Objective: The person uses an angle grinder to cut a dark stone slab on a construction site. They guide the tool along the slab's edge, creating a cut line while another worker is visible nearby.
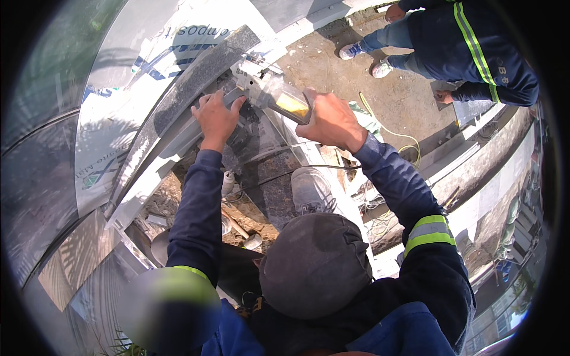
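Note:
Beyond my knees, my right hand is wrapped round the rear of a grey, boxy power tool with a yellow label; its exact kind is unclear. The tool's front end meets the end of a long grey metal profile. My left hand rests over this profile, fingers apart on one side and thumb on the other, close to the tool. Alongside lies a wide, dark, dusty strip. Whether the tool is running cannot be seen.
A worker in a dark jacket stands at the far right. White printed sheets cover the left side. A hammer lies on the ground below my left forearm. A black cable crosses near my shoe. A yellow-green cord loops to the right.

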The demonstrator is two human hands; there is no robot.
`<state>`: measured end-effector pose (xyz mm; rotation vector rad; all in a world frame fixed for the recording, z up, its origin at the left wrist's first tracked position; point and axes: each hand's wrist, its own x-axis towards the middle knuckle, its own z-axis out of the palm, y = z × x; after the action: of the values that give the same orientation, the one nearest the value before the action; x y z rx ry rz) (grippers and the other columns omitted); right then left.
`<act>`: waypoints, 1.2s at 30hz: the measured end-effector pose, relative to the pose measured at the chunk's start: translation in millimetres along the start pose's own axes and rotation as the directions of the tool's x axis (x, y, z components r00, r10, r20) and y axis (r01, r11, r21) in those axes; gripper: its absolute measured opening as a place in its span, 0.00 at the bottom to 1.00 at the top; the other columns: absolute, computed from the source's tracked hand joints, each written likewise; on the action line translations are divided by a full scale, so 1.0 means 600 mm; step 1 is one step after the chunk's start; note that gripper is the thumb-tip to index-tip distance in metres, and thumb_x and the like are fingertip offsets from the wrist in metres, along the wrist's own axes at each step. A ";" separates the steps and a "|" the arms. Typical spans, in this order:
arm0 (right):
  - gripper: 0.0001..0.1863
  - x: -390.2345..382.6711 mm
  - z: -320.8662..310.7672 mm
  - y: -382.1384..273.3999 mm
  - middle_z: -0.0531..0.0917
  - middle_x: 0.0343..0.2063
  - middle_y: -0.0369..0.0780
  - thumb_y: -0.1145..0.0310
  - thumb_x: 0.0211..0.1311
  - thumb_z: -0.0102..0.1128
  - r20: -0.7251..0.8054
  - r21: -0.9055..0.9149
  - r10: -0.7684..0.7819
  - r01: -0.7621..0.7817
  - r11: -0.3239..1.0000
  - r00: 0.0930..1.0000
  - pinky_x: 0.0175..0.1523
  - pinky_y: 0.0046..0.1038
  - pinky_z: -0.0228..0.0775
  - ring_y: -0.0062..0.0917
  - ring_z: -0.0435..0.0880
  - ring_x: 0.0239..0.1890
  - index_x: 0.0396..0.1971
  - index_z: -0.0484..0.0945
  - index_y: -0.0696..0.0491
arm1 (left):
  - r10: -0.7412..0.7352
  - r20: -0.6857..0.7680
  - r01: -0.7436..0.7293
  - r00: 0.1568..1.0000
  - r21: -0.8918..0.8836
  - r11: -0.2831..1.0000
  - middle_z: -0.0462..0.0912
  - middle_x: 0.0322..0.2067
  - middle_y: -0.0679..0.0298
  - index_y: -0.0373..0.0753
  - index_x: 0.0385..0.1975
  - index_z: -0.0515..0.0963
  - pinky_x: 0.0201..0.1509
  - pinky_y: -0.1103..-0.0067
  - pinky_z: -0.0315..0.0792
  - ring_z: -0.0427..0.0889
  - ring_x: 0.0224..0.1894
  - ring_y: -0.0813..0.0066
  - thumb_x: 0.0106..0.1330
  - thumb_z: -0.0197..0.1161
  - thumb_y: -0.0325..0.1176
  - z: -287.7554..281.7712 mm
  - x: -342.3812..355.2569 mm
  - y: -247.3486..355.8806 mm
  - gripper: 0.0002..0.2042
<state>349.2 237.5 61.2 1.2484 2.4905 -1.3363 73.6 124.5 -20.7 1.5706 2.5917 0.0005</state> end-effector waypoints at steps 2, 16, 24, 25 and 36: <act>0.32 0.000 0.001 0.002 0.85 0.32 0.61 0.60 0.45 0.71 -0.005 0.003 -0.005 0.005 1.000 1.000 0.49 0.47 0.79 0.57 0.86 0.40 0.50 0.77 0.63 | 0.002 -0.001 -0.002 1.000 -0.002 1.000 0.84 0.53 0.54 0.40 0.55 0.81 0.71 0.40 0.55 0.75 0.64 0.55 0.65 0.69 0.55 0.001 0.000 -0.002 0.27; 0.41 -0.007 0.002 -0.007 0.85 0.33 0.61 0.59 0.43 0.71 0.009 0.067 0.043 -0.044 0.997 0.999 0.49 0.43 0.79 0.55 0.87 0.40 0.58 0.75 0.68 | 0.017 0.009 -0.016 1.000 -0.029 0.999 0.85 0.52 0.56 0.40 0.53 0.82 0.71 0.40 0.56 0.75 0.63 0.56 0.64 0.70 0.53 -0.005 0.001 0.011 0.25; 0.34 -0.039 0.054 -0.027 0.88 0.39 0.51 0.64 0.44 0.75 -0.157 0.568 0.119 -0.009 0.823 0.980 0.53 0.33 0.79 0.33 0.88 0.42 0.50 0.77 0.69 | 0.024 -0.013 -0.026 1.000 -0.107 0.994 0.86 0.45 0.57 0.38 0.49 0.82 0.69 0.36 0.55 0.76 0.59 0.56 0.65 0.69 0.59 -0.013 -0.004 0.005 0.28; 0.30 -0.044 0.061 -0.016 0.89 0.41 0.49 0.69 0.47 0.73 -0.178 0.644 0.107 0.033 0.764 0.978 0.52 0.32 0.80 0.30 0.89 0.42 0.51 0.78 0.68 | 0.050 -0.060 -0.057 0.997 -0.107 0.993 0.86 0.44 0.58 0.38 0.48 0.83 0.70 0.35 0.53 0.76 0.59 0.56 0.65 0.68 0.60 -0.015 -0.002 0.003 0.28; 0.25 -0.092 0.027 0.014 0.89 0.38 0.45 0.69 0.48 0.73 -0.180 0.547 0.270 -0.131 0.827 0.946 0.49 0.30 0.79 0.26 0.86 0.38 0.47 0.80 0.65 | 0.096 -0.015 -0.097 0.995 -0.147 0.984 0.88 0.37 0.57 0.41 0.44 0.84 0.61 0.53 0.65 0.84 0.46 0.54 0.66 0.69 0.56 -0.005 0.000 -0.018 0.22</act>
<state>387.1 193.5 66.9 1.8330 2.0948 -1.9987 63.5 119.6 -18.3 1.6434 2.4543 0.2022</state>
